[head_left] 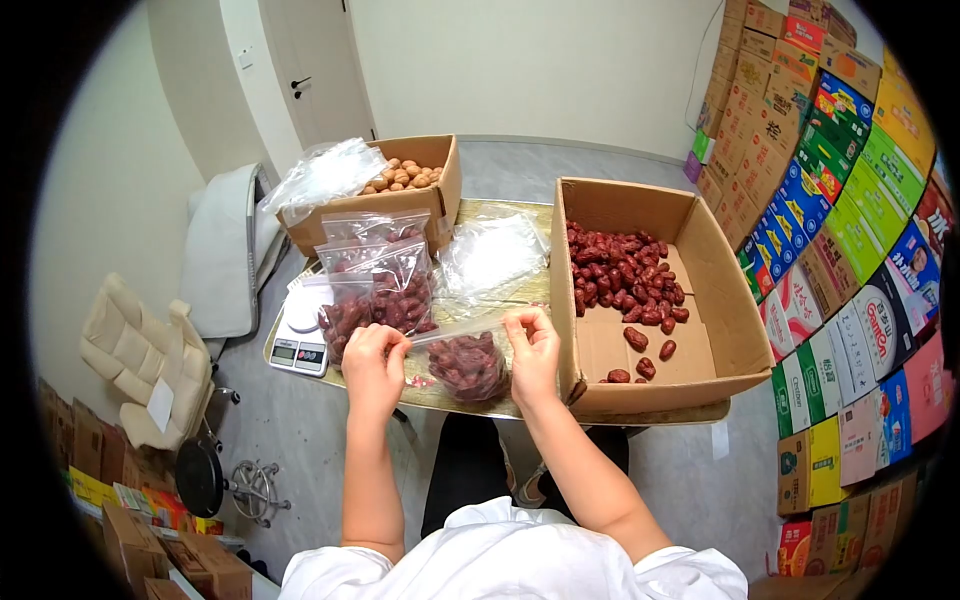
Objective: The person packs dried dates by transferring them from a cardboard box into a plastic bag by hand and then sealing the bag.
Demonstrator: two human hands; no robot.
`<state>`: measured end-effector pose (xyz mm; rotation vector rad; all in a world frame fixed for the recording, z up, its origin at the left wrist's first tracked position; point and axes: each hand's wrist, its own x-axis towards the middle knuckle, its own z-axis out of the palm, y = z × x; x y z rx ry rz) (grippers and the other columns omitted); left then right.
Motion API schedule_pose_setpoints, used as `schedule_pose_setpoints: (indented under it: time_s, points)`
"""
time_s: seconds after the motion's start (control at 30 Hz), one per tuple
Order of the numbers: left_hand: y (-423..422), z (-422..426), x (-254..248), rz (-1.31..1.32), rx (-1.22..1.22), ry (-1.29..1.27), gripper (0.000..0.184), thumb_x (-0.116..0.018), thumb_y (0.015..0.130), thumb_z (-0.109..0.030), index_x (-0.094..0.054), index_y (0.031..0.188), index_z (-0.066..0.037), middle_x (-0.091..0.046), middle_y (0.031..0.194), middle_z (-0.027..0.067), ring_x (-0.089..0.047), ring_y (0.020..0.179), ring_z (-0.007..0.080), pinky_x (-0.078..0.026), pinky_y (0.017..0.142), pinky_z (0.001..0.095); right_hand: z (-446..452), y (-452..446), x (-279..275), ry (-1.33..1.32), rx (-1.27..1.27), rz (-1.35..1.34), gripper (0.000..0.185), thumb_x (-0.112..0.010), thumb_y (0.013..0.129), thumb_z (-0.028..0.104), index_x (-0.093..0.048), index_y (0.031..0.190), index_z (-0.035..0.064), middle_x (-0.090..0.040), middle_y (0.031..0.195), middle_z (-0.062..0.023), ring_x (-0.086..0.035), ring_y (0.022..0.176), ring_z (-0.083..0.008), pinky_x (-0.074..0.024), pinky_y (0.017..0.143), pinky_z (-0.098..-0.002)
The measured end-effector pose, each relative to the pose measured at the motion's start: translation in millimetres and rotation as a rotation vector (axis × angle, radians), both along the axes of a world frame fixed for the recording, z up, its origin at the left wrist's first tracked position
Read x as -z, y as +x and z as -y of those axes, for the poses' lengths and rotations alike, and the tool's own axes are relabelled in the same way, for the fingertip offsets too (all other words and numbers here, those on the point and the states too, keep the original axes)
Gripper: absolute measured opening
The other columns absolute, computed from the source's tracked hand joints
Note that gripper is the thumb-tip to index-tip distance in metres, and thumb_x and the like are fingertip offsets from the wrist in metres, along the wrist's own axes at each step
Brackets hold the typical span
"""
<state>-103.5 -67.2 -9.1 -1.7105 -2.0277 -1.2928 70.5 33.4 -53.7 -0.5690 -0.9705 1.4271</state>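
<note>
The left hand and right hand are pinching the top corners of a clear bag of dates, fingers closed on the plastic. The bag is sitting at the table's near edge, between filled bags and the right box.
</note>
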Motion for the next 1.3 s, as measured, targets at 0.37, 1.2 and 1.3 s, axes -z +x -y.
schedule_pose_setpoints:
  time_s: [0.37,1.2,1.3]
  points:
    - [9.3,2.3,4.9,0.229,0.054,0.024,0.011,-0.07,0.077,0.002,-0.06,0.072,0.002,-0.057,0.069,0.0073,-0.055,0.064,0.0144,-0.04,0.056,0.0285,-4.4,3.6,11.4,0.008,-0.038,-0.026,0.01,-0.063,0.097,0.013,-0.06,0.092,0.005,-0.061,0.091,-0.0003,-0.053,0.088,-0.0078,-0.0416,0.084,-0.0235]
    - [-10.2,-11.3,80.6,0.434,-0.195,0.128,0.086,-0.081,0.08,-0.023,-0.033,0.146,0.002,-0.043,0.143,0.0241,-0.047,0.129,0.0375,-0.036,0.109,0.0462,-2.2,-58.5,-5.4,0.068,-0.378,0.081,0.054,-0.058,0.099,0.013,-0.036,0.147,0.0057,-0.05,0.133,-0.0097,-0.058,0.103,-0.0132,-0.0488,0.087,-0.0265]
    - [-7.5,-7.3,91.1,0.006,-0.372,0.176,0.084,-0.073,0.084,-0.024,-0.028,0.149,0.003,-0.025,0.155,0.0255,-0.026,0.141,0.0444,-0.023,0.114,0.054,-0.7,-55.9,19.5,0.052,-0.386,0.182,0.053,-0.062,0.095,0.009,-0.039,0.143,0.0055,-0.05,0.133,-0.0103,-0.058,0.107,-0.0127,-0.0474,0.09,-0.0275]
